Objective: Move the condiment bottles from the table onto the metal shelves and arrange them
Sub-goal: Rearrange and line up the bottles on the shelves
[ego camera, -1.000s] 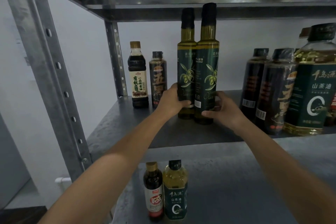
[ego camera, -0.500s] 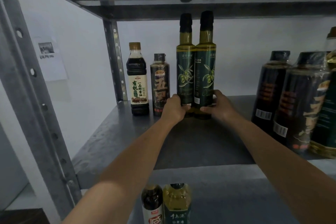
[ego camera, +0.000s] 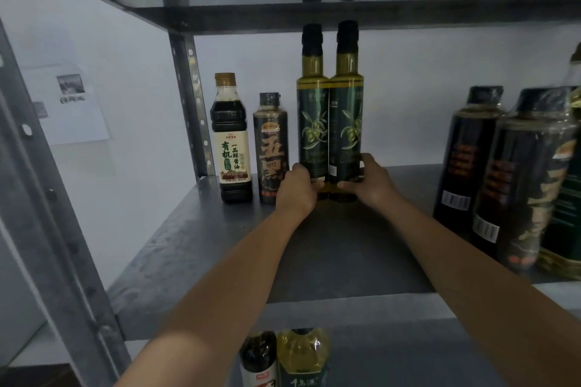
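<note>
Evidently the two tall bottles have been slid deeper in over the last second. They were nearer the front of the metal shelf (ego camera: 345, 245), and now they stand upright, touching each other, in line with the bottles just beyond the left hand. The left hand (ego camera: 297, 188) curls round the base of the left olive oil bottle (ego camera: 312, 122), and the right hand (ego camera: 372, 181) curls round the base of the right olive oil bottle (ego camera: 347, 122). Both grips are narrow and low. I'd judge this pair all but placed, with only the letting go left.

Just outside the left hand's knuckles is a squat dark bottle (ego camera: 270, 148) with a glossy label, then a soy sauce bottle (ego camera: 232, 138) with a cream label and tan cap. The olive oil bottles look like dark green glass, with rounded shoulders, long necks and black caps. Well out from the right hand stand wrapped dark bottles (ego camera: 465, 160), their film crinkled. The shelf is dull, mottled steel. Below the forearms, two more bottles (ego camera: 301, 355) sit on a lower level.
</note>
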Motion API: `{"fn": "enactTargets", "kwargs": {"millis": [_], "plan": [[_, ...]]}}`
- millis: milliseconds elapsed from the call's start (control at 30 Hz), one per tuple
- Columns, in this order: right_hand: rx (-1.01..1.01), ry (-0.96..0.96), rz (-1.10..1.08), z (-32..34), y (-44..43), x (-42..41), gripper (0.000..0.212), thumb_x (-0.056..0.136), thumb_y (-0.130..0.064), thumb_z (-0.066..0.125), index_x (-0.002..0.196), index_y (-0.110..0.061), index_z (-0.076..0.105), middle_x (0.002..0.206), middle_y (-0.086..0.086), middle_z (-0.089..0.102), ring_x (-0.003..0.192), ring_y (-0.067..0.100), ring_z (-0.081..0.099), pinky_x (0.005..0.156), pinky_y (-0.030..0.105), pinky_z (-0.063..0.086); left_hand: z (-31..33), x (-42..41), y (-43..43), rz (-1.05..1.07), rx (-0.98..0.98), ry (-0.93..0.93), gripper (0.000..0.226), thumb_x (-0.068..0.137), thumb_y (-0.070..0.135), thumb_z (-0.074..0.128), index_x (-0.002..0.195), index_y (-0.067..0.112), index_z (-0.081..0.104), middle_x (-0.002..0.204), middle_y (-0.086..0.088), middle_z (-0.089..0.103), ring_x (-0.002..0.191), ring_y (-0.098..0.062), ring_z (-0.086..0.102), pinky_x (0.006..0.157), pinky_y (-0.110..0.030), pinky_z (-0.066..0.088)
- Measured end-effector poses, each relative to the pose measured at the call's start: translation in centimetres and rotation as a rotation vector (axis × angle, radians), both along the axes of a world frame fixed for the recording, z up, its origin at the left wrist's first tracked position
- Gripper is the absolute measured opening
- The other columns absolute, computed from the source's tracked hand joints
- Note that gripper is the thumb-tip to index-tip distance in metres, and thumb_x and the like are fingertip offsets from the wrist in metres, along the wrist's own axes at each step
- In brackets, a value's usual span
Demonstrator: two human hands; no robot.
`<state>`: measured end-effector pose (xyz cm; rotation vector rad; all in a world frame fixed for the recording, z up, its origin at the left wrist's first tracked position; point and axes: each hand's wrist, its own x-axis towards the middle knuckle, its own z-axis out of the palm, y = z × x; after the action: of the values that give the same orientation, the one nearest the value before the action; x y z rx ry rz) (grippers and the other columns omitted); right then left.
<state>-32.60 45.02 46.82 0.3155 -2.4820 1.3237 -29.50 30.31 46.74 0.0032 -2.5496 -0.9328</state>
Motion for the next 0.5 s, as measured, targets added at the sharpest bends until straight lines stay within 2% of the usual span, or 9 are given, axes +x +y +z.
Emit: {"fn": "enactTargets", "kwargs": {"millis": [67, 133, 233, 333, 400, 467, 500], "plan": [[0.018, -0.007, -0.001, -0.1, 0.1, 0.5, 0.065, 0.081, -0.017, 0.073, 0.135, -0.009, 0.038, 0.133, 0.014, 0.053, 0.12, 0.029, 0.051, 0.091, 0.031, 0.041, -0.4, 0.4, 0.3, 0.042, -0.087, -0.009, 0.034, 0.095, 0.021, 0.055, 0.116, -0.004, 0.047, 0.113, -0.022, 0.06, 0.102, -0.035, 0.06, 0.08, -0.041, 0.05], [0.127, -0.051, -0.014, -0.2, 0.4, 1.2, 0.06, 0.081, -0.02, 0.073, 0.131, -0.009, 0.042, 0.132, 0.014, 0.054, 0.118, 0.028, 0.052, 0.085, 0.026, 0.039, -0.6, 1.2, 0.5, 0.09, -0.211, -0.018, 0.026, 0.096, 0.015, 0.051, 0.115, -0.003, 0.049, 0.113, -0.02, 0.061, 0.101, -0.034, 0.061, 0.076, -0.04, 0.049], [0.293, -0.136, -0.003, 0.1, 1.1, 3.7, 0.055, 0.084, -0.021, 0.069, 0.131, -0.009, 0.044, 0.13, 0.013, 0.055, 0.116, 0.027, 0.053, 0.087, 0.028, 0.041, -0.9, 3.4, 0.8, 0.1, -0.394, -0.038, 0.02, 0.096, 0.009, 0.046, 0.112, 0.0, 0.054, 0.113, -0.018, 0.061, 0.101, -0.033, 0.061, 0.071, -0.038, 0.046], [0.477, -0.112, 0.013, -0.2, 2.5, 8.8, 0.034, 0.091, -0.03, 0.059, 0.121, -0.014, 0.056, 0.122, 0.009, 0.059, 0.109, 0.024, 0.055, 0.084, 0.028, 0.044, -1.0, 6.3, 1.3, 0.025, -0.596, -0.053, 0.022, 0.098, 0.014, 0.04, 0.104, 0.005, 0.06, 0.111, -0.015, 0.061, 0.099, -0.029, 0.06, 0.07, -0.037, 0.044], [0.547, 0.008, -0.026, -1.7, 4.3, 12.4, 0.027, 0.093, -0.036, 0.054, 0.112, -0.019, 0.062, 0.113, 0.004, 0.064, 0.102, 0.022, 0.058, 0.083, 0.032, 0.048, -1.2, 8.1, 1.7, -0.066, -0.602, -0.051, 0.026, 0.1, 0.021, 0.039, 0.107, 0.008, 0.061, 0.112, -0.012, 0.06, 0.098, -0.028, 0.059, 0.073, -0.037, 0.047], [0.403, 0.222, -0.115, -3.5, 6.5, 15.8, 0.017, 0.09, -0.03, 0.06, 0.102, -0.021, 0.068, 0.098, -0.001, 0.069, 0.09, 0.017, 0.062, 0.078, 0.035, 0.052, -1.3, 9.7, 2.5, -0.169, -0.575, -0.018, 0.03, 0.1, 0.029, 0.039, 0.113, 0.012, 0.06, 0.115, -0.01, 0.06, 0.101, -0.027, 0.058, 0.08, -0.039, 0.05], [0.267, 0.326, -0.181, -4.4, 7.7, 17.4, 0.011, 0.088, -0.023, 0.064, 0.096, -0.02, 0.07, 0.089, -0.002, 0.07, 0.082, 0.014, 0.063, 0.073, 0.031, 0.053, -1.3, 10.3, 3.2, -0.222, -0.566, -0.01, 0.032, 0.1, 0.033, 0.04, 0.116, 0.013, 0.059, 0.118, -0.009, 0.059, 0.104, -0.026, 0.057, 0.083, -0.04, 0.049]]}}
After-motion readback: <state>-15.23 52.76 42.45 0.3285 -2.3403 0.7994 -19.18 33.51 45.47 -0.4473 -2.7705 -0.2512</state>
